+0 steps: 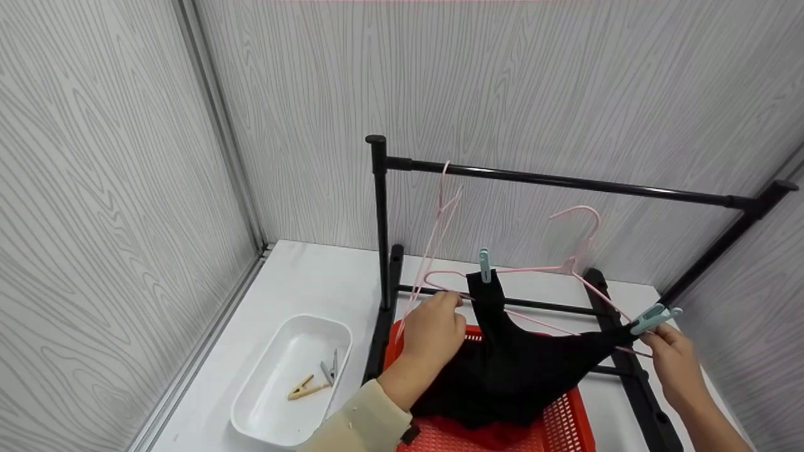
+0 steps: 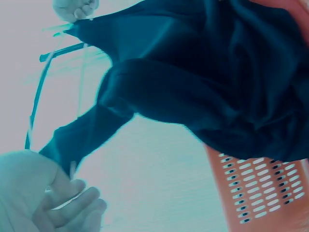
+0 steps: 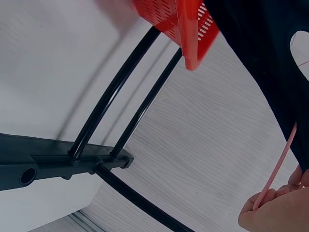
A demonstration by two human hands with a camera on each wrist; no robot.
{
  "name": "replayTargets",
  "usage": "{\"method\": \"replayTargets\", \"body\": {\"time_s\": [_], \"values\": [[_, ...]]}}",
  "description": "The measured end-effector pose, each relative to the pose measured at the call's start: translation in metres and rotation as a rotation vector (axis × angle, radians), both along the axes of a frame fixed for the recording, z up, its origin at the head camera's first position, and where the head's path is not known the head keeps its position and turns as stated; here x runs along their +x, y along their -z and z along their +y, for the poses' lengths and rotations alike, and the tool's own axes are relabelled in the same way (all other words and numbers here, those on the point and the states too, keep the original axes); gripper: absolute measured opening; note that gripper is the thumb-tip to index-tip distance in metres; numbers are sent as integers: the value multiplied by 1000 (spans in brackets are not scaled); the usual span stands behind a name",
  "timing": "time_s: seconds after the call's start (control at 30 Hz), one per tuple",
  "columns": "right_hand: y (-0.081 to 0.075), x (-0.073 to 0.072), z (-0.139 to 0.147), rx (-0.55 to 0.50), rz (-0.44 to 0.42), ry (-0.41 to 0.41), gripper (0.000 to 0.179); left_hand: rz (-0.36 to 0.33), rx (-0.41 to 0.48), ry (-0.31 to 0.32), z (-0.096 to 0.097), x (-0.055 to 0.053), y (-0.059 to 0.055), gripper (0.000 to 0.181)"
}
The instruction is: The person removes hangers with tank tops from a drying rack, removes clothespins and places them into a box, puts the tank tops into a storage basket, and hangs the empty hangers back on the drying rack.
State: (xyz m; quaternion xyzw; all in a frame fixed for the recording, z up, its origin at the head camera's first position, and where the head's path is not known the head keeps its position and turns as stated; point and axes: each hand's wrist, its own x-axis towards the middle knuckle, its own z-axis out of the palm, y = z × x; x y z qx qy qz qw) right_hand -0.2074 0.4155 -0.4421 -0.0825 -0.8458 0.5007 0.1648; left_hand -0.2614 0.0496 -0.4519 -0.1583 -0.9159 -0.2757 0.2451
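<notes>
A black strappy garment (image 1: pixel 515 376), like a tank top, hangs from a pink hanger (image 1: pixel 568 269). One light-green clothespin (image 1: pixel 485 267) clips its left strap, and another clothespin (image 1: pixel 650 319) sits at the right strap. My left hand (image 1: pixel 433 329) pinches the hanger's lower left part beside the strap; curled fingers show in the left wrist view. At the hanger's right end, my right hand (image 1: pixel 678 367) grips the pink bar, close under the clothespin. In the right wrist view the pink bar (image 3: pixel 275 171) runs into that hand. The hanger's hook is off the rail.
A black rack (image 1: pixel 565 182) stands behind, with another pink hanger (image 1: pixel 433 245) hooked on its rail. Beneath the garment is a red perforated basket (image 1: pixel 581 420). To the left, a white tray (image 1: pixel 251 402) holds a yellowish clothespin (image 1: pixel 304 389) and grey ones (image 1: pixel 330 370).
</notes>
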Motion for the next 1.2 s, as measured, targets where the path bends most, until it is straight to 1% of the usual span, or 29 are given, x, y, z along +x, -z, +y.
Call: {"method": "replayTargets", "body": {"time_s": [0.1,0.13,0.2,0.23,0.3,0.4,0.5,0.6,0.7,0.83,1.0,1.07,1.2], "values": [[0,1,0,15,-15,1,22,152,75,-17,0,0,-11,13],[1,1,0,15,-16,2,21,188,101,-12,0,-1,-15,14],[1,2,0,15,-16,0,20,225,136,7,0,-3,-22,21],[1,2,0,17,-16,-2,20,227,145,21,1,-4,-26,25],[2,2,-1,26,-13,-4,20,196,155,60,1,-6,-31,36],[2,1,-1,30,-4,-10,21,100,159,129,1,-8,-38,51],[3,1,-2,28,2,-15,22,15,160,185,2,-12,-41,61],[4,1,-2,21,8,-21,22,-41,159,225,1,-16,-41,66],[4,1,-3,22,8,-30,21,-69,165,254,-1,-20,-40,68],[4,0,-4,27,0,-44,21,-102,191,299,-3,-24,-37,64],[4,1,-5,56,-7,-56,22,-206,215,358,-6,-26,-35,63],[4,1,-5,56,0,-60,21,-239,222,369,-8,-26,-35,63],[5,1,-5,63,2,-58,21,-256,280,383,-9,-28,-34,59]]}}
